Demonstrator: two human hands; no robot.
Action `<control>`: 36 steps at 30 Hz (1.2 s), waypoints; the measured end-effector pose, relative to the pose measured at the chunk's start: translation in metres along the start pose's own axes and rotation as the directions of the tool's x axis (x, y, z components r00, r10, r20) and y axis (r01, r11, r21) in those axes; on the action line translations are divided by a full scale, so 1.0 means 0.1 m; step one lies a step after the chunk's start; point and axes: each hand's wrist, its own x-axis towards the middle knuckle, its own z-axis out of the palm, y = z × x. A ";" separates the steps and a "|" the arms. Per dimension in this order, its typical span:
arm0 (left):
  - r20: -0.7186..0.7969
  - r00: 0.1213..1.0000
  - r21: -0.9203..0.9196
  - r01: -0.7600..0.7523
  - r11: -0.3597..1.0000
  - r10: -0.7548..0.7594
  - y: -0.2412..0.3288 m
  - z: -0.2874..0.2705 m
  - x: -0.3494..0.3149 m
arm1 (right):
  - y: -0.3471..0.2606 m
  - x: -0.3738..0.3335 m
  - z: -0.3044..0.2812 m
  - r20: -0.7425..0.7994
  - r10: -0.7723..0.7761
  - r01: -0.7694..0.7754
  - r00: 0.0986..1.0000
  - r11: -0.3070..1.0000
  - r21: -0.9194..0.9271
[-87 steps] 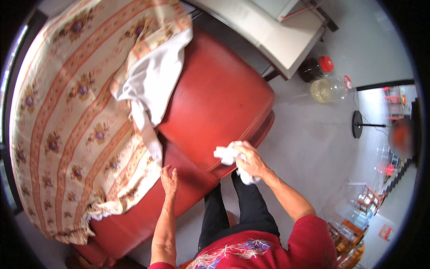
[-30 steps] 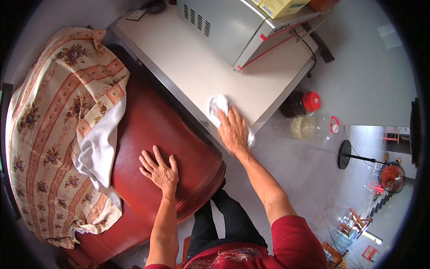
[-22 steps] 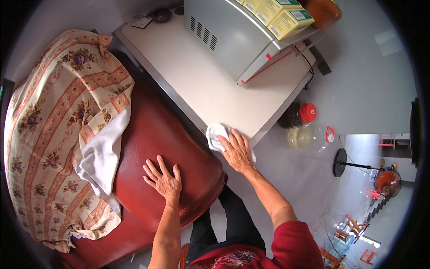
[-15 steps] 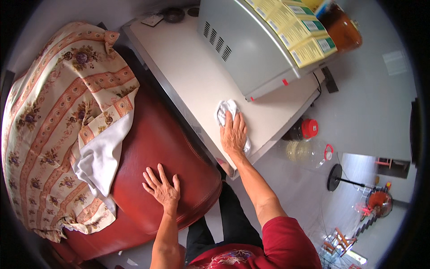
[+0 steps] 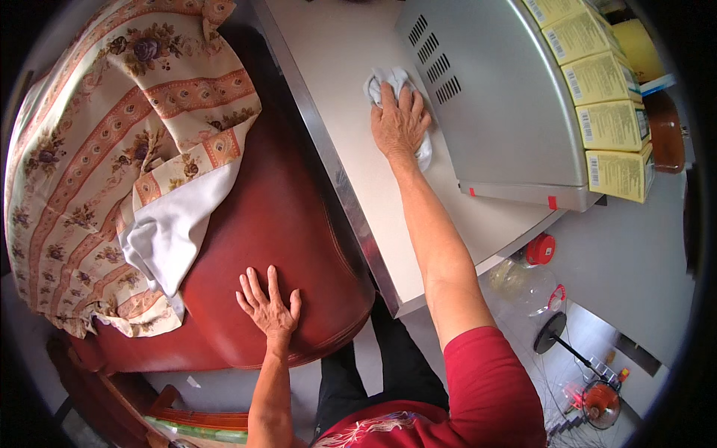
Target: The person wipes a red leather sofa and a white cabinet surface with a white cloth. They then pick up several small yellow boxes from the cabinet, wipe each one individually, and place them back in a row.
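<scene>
A: Where is the cloth [image 5: 384, 79]?
B: Above the frame's centre, on the pale table [image 5: 328, 52], just left of the grey appliance [image 5: 500, 93]. White folds show past the fingertips and again by the wrist.
A: And the right hand [image 5: 402, 123]?
B: On top of it, palm down, fingers slightly parted and pointing up the frame. Whether they clamp the cloth or only press it, I cannot tell.
A: The left hand [image 5: 270, 308]?
B: Below and left of centre, spread on the red seat [image 5: 261, 216], fingers apart, thumb out, gripping nothing.
A: What lies around them?
B: A floral cover [image 5: 93, 157] fills the left side, its white underside folded out over the seat. Yellow boxes [image 5: 601, 123] stand in a row on the appliance, upper right. A fan [image 5: 600, 404] is at lower right.
</scene>
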 end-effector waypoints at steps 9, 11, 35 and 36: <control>-0.026 1.000 -0.025 -0.007 1.000 0.006 0.00 -0.03 -0.02 | 0.14 -1.31 -0.69 0.132 -0.420 0.368 0.898 0.881 0.297; -0.046 0.999 -0.023 -0.007 1.000 0.006 0.00 -0.01 -0.03 | 0.21 -1.73 -0.95 0.211 -0.423 0.350 0.881 0.884 0.309; -0.092 0.992 0.095 0.093 0.991 -0.085 -0.17 0.07 1.86 | -0.29 -0.51 -0.37 0.123 -0.577 0.517 0.807 0.793 0.322; -0.059 0.993 0.064 0.106 0.992 -0.102 -0.18 0.05 1.87 | -0.32 -0.39 -0.31 0.116 -0.570 0.509 0.814 0.794 0.331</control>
